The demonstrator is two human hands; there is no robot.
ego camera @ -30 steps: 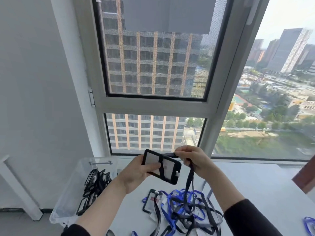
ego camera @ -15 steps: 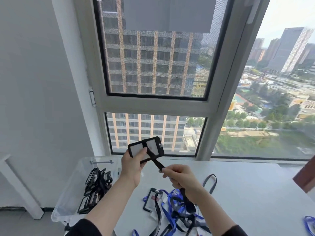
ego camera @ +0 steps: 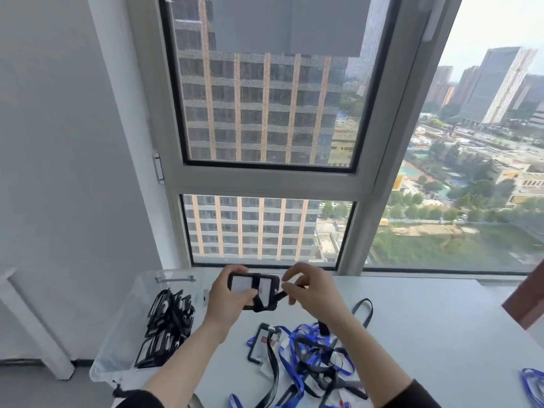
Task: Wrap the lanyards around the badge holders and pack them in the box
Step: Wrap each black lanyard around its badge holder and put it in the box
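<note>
Badge holder (ego camera: 253,291), black-framed with a pale card inside, lies lengthwise in the left hand (ego camera: 226,301), which grips it over the table with the thumb across its face and the fingers curled behind. A black lanyard (ego camera: 281,295) crosses the holder's middle in one band. It runs off the lower right corner into the right hand (ego camera: 312,293), just beside the holder, where thumb and forefinger pinch the strap. Directly below the grip, a tangle of blue and black lanyards (ego camera: 312,357) with more holders lies on the white table (ego camera: 426,319). Left of and below the grip stands the clear plastic box (ego camera: 117,348), with wrapped holders (ego camera: 167,328) piled inside. Beyond the grip rises a grey-framed window (ego camera: 265,181) looking onto high-rise blocks, with a plain white wall (ego camera: 59,142) to the left. Red marks show on cards in the tangle, too small to read.
</note>
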